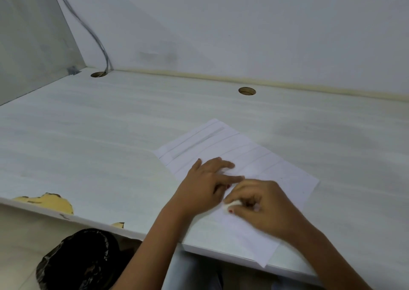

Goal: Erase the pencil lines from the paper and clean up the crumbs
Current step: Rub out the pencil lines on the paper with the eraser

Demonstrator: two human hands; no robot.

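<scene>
1. Nearest, at 6 o'clock, the right hand [263, 203] pinches a white eraser [232, 203] against the paper [287, 179].
2. Spread flat at 9 o'clock of it, the left hand [205, 181] pins the sheet.
3. Risk: the paper overhangs the bench [110, 134] edge, so hard rubbing could crease or tear it.
4. Pencil lines [210, 143] remain at 12 o'clock; a black-lined bin [81, 261] sits at 7 o'clock.
</scene>
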